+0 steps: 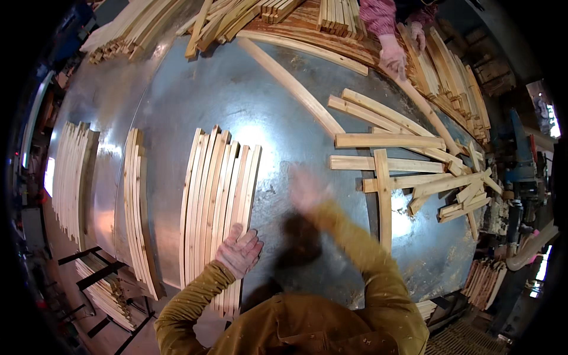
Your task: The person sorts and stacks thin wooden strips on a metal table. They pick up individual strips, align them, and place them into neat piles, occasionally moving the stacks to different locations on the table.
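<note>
A row of wooden strips [214, 195] lies side by side on a grey metal table [207, 94], left of centre. My left hand [238, 251] rests on the near right part of that row, fingers loosely stretched out over the rightmost strips, not gripping any. To the right of the row, my right hand [309, 188] is over bare metal, smeared by motion, so its fingers cannot be read. Nothing shows clearly in it. Beyond it on the right lies a loose jumble of wooden strips [390, 141], some crossing over others.
Two further strip bundles stand left, a narrow one [137, 213] and a wider one [74, 183]. More strips [133, 29] are piled along the far edge. At far right a co-worker's hand [393, 58] touches a long strip [426, 109]. Stacked strips [484, 284] sit beyond the table's right edge.
</note>
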The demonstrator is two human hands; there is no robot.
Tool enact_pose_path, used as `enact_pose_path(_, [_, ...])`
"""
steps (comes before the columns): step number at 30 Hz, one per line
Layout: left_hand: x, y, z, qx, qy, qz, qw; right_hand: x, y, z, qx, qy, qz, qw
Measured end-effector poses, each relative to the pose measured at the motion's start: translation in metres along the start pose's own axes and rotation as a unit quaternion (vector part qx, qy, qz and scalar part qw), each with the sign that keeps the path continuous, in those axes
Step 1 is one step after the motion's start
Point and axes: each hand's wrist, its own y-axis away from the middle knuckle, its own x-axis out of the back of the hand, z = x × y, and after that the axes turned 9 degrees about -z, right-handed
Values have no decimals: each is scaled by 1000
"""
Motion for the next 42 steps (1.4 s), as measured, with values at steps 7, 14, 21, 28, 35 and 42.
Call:
enact_pose_path(7, [10, -33, 58, 67, -383, -102, 916, 130, -122, 78, -331, 175, -94, 922])
enact_pose_path(14, [11, -33, 93, -61, -576, -25, 815, -29, 42, 6, -94, -143, -124, 977])
enact_pose_path(21, [13, -73, 111, -136, -554, 37, 821, -18, 49, -42, 199, -164, -370, 893])
enact_pose_path(28, [18, -76, 95, -116, -621, 52, 774, 204, -205, 163, -167, 151, 62, 972])
enact_pose_path(35, [28, -90, 94, -8, -567, -7, 824, 206, -268, 221, -306, 347, 144, 875])
enact_pose_path(42, [-9, -55, 44, 39, -488, 122, 864, 157, -105, 220, -122, 286, 15, 950])
